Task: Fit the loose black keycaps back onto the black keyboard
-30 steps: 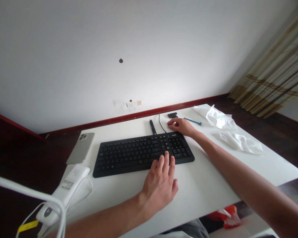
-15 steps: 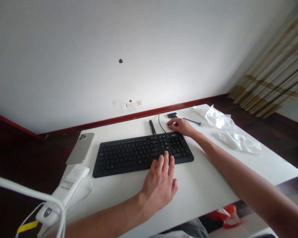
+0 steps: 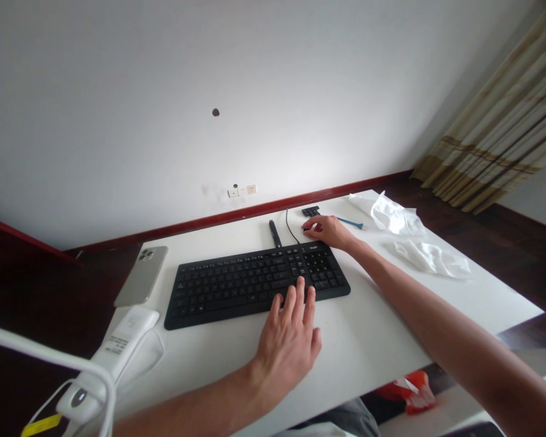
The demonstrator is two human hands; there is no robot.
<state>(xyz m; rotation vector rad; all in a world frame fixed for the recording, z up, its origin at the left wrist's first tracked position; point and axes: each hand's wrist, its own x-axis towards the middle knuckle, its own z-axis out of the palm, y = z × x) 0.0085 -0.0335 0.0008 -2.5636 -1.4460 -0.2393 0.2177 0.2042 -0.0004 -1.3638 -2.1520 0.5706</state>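
Observation:
A black keyboard [image 3: 236,285] lies across the white table, its cable [image 3: 292,227] running back from the rear edge. My left hand [image 3: 289,340] is open, fingers spread, with the fingertips resting on the keyboard's front edge right of centre. Behind the number pad, my right hand [image 3: 326,230] pinches a small black piece [image 3: 306,229]; its exact kind is too small to tell. Just beyond that hand sits a cluster of small black keycaps [image 3: 310,211]. A thin blue stick tool [image 3: 352,224] with a flared end lies to its right.
A black pen-shaped item [image 3: 275,233] lies behind the keyboard. On the left are a phone [image 3: 141,276] and a white power strip [image 3: 113,355] with a looped white cable. Crumpled white plastic sheets [image 3: 394,213] lie at the right. Below the front edge is a red bag [image 3: 414,391].
The view has shifted slightly, moving everything a little to the left. Both hands keep nearly the same positions relative to the keyboard.

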